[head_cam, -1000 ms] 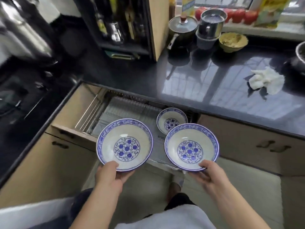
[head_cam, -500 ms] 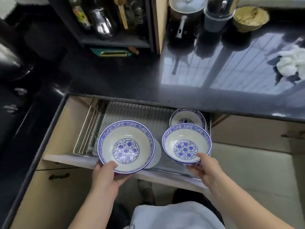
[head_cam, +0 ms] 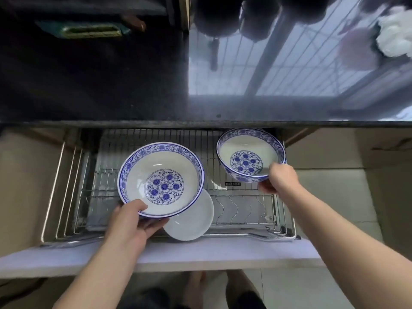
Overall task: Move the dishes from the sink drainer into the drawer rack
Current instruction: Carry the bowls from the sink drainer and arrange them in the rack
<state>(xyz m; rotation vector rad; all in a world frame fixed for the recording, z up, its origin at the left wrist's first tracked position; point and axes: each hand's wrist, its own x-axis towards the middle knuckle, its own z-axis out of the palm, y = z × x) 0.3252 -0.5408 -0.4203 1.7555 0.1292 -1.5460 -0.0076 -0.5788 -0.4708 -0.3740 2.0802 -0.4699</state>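
The person is leaning over the open drawer rack (head_cam: pixel 245 210), a wire basket pulled out from under the dark counter (head_cam: pixel 111 85), and is carrying a blue-and-white bowl in each hand. The left hand (head_cam: pixel 131 221) is pinching the near rim of the larger bowl (head_cam: pixel 162 179), thumb lying on the inside, fingers curled beneath; that bowl is hanging over the rack's front-left part and is tipping slightly toward the person. Just under its right edge a plain white plate (head_cam: pixel 194 219) is leaning in the rack's front row, and I cannot tell whether bowl and plate are touching. The right hand (head_cam: pixel 281 179) is pinching the near rim of the smaller bowl (head_cam: pixel 249 157) in the same way, holding it at the rack's back-right corner, just beneath the counter's edge. Whether that bowl is sitting on the wires or on another dish is hidden.

The risks are looking plain enough. Each bowl is hanging from a one-sided rim grip, so its weight is levering against the thumb; glazed ware may be slipping if the hold is loosening early. Lowering the larger bowl straight down is likely knocking the plate out of its slot or chipping both. Lifting the smaller bowl carelessly is risking a strike against the counter's underside.
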